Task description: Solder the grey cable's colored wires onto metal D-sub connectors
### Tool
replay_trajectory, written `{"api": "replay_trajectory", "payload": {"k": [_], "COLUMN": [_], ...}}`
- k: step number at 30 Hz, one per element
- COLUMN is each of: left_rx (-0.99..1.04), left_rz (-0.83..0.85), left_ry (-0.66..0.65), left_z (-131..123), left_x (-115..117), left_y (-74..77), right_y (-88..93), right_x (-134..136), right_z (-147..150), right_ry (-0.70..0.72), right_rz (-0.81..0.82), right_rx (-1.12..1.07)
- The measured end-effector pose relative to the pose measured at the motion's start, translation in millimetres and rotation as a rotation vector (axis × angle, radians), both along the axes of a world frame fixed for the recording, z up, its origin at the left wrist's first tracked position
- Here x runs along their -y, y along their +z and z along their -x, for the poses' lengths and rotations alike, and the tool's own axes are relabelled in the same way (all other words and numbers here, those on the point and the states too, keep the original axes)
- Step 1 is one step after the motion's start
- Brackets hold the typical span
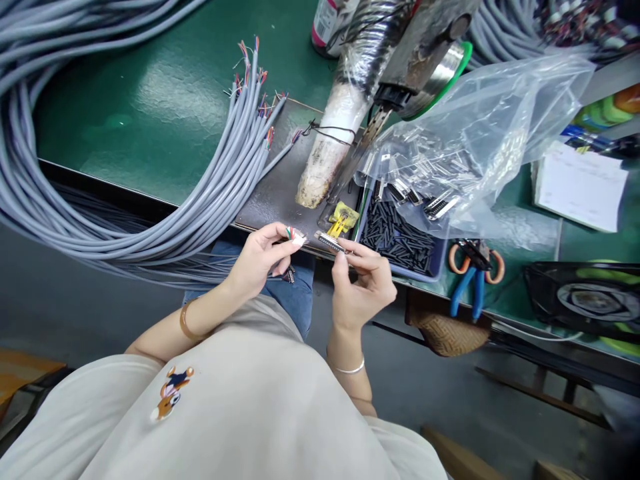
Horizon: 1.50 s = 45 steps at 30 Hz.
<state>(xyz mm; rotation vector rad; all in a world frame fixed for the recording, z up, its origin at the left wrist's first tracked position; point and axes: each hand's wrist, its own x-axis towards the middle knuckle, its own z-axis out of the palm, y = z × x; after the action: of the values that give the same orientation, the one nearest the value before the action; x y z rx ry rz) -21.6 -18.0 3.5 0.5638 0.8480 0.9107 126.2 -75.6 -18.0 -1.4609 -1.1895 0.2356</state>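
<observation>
My left hand (pixel 261 257) pinches a cable end with red, green and white wires (pixel 296 235) between thumb and fingertips. Below those fingers hangs a small dark connector (pixel 290 273); whether the hand grips it cannot be made out. Level with it on the right, my right hand (pixel 364 283) is closed on one end of a D-sub connector (pixel 330 242), its pin face turned toward me. A short gap separates wires and connector. Just beyond the connector, a yellow piece (pixel 343 219) sits at the bench edge.
Grey cables (pixel 200 207) with stripped ends sweep in from the left. A wrapped hose (pixel 333 140) and solder spool (pixel 443 80) stand ahead. Rightward are a blue bin of black sleeves (pixel 395 240), a plastic bag of connectors (pixel 450 160), cutters (pixel 475 273), a fan (pixel 583 300) and paper (pixel 580 183).
</observation>
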Motion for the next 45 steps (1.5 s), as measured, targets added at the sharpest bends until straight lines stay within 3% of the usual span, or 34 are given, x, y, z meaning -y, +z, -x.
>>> {"api": "replay_trajectory", "payload": {"k": [6, 11, 15, 25, 31, 37, 45], "left_rx": [-0.039, -0.054, -0.028, -0.075, -0.121, -0.150, -0.260], "left_rz": [-0.077, -0.153, -0.164, -0.161, -0.209, -0.264, -0.361], "left_ry": [0.035, -0.025, -0.005, 0.029, 0.047, 0.031, 0.084], "left_z": [-4.7, -6.0, -5.0, -4.8, -5.9, -8.1, -8.8], "left_x": [-4.8, -4.8, -3.4, -1.0, -1.0, 3.1, 5.9], "left_y": [-4.8, -8.5, -11.0, -12.9, -9.6, -5.6, -8.8], "right_y": [2.5, 2.7, 5.3, 15.5, 15.9, 16.5, 20.1], "right_x": [-2.6, -5.0, -7.6, -10.3, -7.2, -5.1, -2.7], "right_z": [-13.2, -9.4, -12.6, -20.0, -27.5, -26.2, -32.1], "right_ry": [0.073, 0.170, 0.160, 0.158, 0.243, 0.240, 0.235], "right_rz": [-0.005, 0.076, 0.079, 0.061, 0.060, -0.022, -0.007], "right_rx": [0.098, -0.073, -0.120, 0.218, 0.402, 0.404, 0.379]}}
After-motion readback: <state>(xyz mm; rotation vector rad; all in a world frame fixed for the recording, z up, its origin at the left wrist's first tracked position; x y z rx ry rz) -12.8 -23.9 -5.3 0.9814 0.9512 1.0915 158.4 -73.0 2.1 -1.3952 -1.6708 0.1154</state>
